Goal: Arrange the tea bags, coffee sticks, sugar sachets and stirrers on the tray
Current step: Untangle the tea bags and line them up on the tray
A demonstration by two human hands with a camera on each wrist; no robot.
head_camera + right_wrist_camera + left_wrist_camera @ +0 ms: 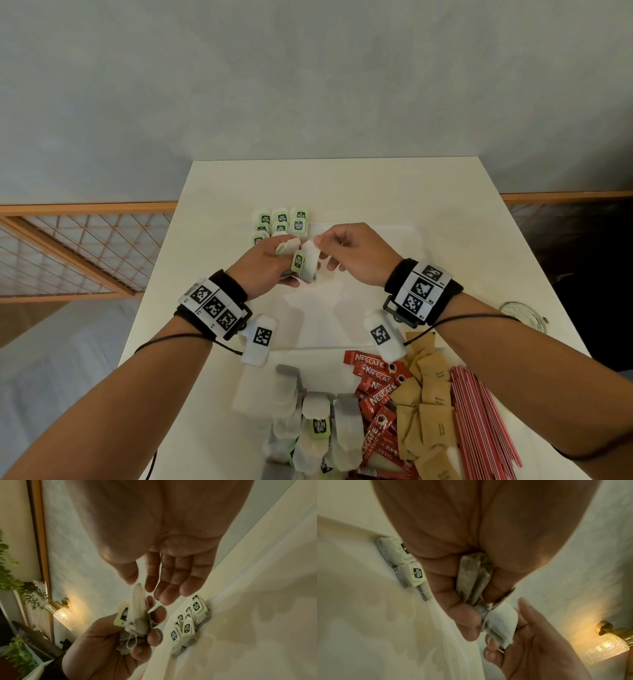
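Note:
My left hand [270, 270] grips a bunch of tea bags [471, 577] with green tags above the white tray [370, 308]. One white tea bag [310, 260] sticks up from the bunch. My right hand [352, 253] pinches its top between thumb and forefinger, the other fingers nearly straight [171, 577]. Several tea bags [281, 221] lie in rows at the tray's far left corner. Off the tray, near me, lie a loose heap of tea bags [315, 428], red coffee sticks [376, 394], brown sugar sachets [431, 404] and red stirrers [479, 411].
The tray sits on a white table [342, 185] whose far edge meets a grey wall. A glass jar [524, 313] stands at the table's right edge. A lit glass lamp [63, 615] hangs on the wall, with plants to its left.

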